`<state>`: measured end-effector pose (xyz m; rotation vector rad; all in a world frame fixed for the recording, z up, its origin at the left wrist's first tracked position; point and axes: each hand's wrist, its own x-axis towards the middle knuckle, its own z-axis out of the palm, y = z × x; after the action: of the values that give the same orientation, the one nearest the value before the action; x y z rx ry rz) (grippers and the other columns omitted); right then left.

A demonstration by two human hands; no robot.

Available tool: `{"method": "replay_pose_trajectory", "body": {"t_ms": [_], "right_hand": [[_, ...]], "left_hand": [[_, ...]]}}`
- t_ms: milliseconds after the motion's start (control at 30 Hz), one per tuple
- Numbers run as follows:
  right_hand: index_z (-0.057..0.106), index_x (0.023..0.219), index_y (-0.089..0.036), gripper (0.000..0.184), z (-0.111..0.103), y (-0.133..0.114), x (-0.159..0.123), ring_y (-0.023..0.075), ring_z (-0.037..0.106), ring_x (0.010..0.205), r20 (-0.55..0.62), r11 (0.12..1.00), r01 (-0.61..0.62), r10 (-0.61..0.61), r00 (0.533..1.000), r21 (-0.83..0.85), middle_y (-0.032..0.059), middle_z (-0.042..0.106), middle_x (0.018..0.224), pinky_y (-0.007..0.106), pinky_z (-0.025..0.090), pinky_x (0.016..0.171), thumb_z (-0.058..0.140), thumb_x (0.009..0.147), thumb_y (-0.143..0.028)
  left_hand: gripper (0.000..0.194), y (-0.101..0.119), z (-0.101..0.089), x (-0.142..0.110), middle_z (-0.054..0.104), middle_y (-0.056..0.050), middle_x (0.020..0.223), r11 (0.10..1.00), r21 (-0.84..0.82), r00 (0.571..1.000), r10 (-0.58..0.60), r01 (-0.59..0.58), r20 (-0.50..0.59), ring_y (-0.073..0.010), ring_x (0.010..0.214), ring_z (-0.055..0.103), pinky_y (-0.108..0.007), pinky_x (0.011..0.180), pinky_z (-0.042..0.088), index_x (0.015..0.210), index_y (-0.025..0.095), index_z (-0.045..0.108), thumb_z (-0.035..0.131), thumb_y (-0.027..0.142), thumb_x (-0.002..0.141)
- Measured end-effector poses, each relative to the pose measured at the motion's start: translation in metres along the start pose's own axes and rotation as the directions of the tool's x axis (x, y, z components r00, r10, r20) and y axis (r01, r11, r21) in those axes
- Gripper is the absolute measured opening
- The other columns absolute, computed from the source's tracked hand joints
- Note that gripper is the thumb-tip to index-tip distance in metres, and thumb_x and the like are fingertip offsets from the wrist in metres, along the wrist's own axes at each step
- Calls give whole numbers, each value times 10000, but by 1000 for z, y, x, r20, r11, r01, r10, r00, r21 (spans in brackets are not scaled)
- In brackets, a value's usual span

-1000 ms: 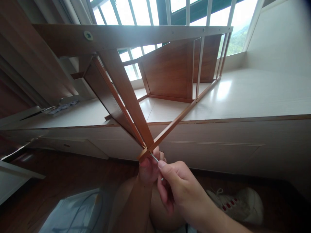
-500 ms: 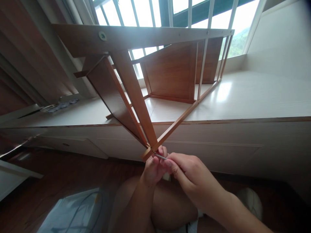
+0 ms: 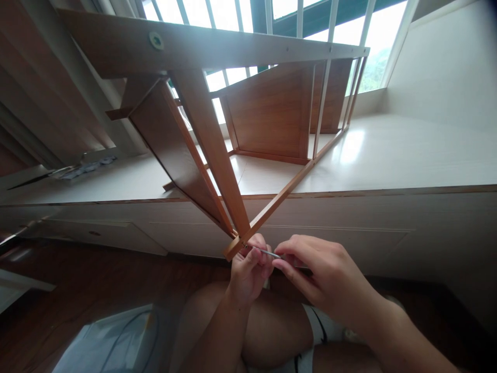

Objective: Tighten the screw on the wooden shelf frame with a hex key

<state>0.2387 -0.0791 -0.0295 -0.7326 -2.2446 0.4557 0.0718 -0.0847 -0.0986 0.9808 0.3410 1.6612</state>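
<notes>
Barred window (image 3: 301, 20) behind, pale ledge (image 3: 419, 150) under the far part of the wooden frame (image 3: 213, 145); your metal rod (image 3: 268, 253) sits at the frame's near corner, long axis running rightward and slightly down from it; your left hand (image 3: 248, 272) is nearer that corner, fingers curled by the rod, exact grip can't tell; your right hand (image 3: 322, 269) pinches the outer end, thumb and forefinger.

tip of rod (image 3: 268, 253) too small to make out, box (image 3: 103, 342) cut off below
</notes>
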Motion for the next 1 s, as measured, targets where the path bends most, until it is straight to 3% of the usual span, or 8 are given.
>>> {"method": "replay_pose_trajectory", "body": {"t_ms": [67,133,333,600,800,1000], "right_hand": [[627,1026,-202,100,-4,7,0,145,578,764,-82,986,164,-165,983,-21,35,666,863,262,429,704,577,951,-246],[633,1017,-201,93,-8,10,0,144,583,770,-112,971,236,-239,965,-38,41,668,878,263,442,706,598,935,-228],[648,973,-201,92,-8,0,0,146,572,757,-150,981,191,-188,971,10,44,657,858,270,454,684,575,930,-165],[636,1029,-153,205,-3,-15,-5,146,531,752,-243,956,292,-286,927,-11,65,663,888,276,458,662,646,853,-47],[646,1100,-121,287,-3,-12,-7,159,550,787,-274,938,344,-344,898,-52,95,668,938,287,476,679,669,831,-23],[648,1146,-112,289,0,-12,-7,168,573,814,-270,929,365,-368,890,-60,102,664,971,295,490,691,646,864,-51]], "left_hand": [[177,3,4,-1,416,47,663,1000,-17,1000,-6,5,-10,-47,447,376,-176,424,312,792,193,603,657,319,904],[164,5,7,-2,415,43,667,1000,-21,1000,-6,6,-17,-48,454,375,-179,423,301,797,188,617,660,307,902],[119,13,14,-3,422,41,681,999,-12,999,40,-40,-37,-43,464,384,-189,429,280,848,192,680,710,306,867],[168,17,21,-4,382,49,662,999,-53,999,10,-12,-43,-48,477,342,-176,424,269,821,183,647,718,330,860],[165,19,29,-7,338,62,636,974,-211,995,-98,88,-36,-43,459,256,-142,422,284,820,179,639,723,316,857],[148,20,36,-12,332,77,628,942,-317,990,-129,106,-51,-32,412,216,-128,396,298,863,177,632,689,312,887]]}}
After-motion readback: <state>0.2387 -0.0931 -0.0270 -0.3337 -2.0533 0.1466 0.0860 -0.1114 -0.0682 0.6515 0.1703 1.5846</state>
